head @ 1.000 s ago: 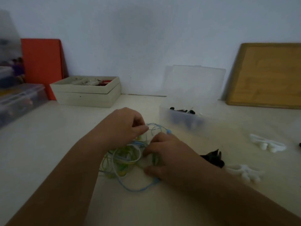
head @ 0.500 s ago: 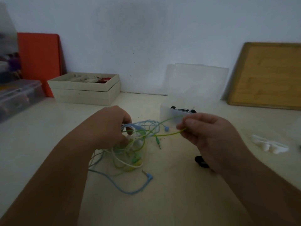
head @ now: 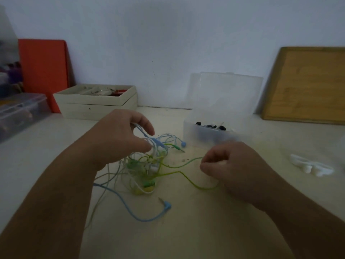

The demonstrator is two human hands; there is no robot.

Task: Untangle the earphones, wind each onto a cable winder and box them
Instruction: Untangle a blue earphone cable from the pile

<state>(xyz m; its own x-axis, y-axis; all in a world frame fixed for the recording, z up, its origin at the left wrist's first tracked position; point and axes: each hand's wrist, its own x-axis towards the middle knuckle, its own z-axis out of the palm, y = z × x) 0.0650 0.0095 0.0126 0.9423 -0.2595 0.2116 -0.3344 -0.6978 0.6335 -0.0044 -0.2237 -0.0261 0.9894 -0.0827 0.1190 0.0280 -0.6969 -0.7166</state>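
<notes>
Pale tabletop [head: 205,230] against white wall, dim light. Earphone tangle [head: 143,169] mid-tabletop: blue, white, green cords knotted. Left hand [head: 119,141] over tangle's rear side, fingers curled round blue-white loops, holding them raised. Right hand [head: 235,167] right of tangle, pinching green cord [head: 194,160]. Cord runs left-right, from pinch into knot. Likely next: draw green rightward, away from left hand. Clear box [head: 211,135] toward back edge, white winder [head: 309,166] near right edge.

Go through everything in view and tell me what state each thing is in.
Left hand: holds blue cable.
Right hand: pinches green cable.
Earphones: tangled.
Clear box: lid open.
Cable winder: empty.
Cream box: open.
</notes>
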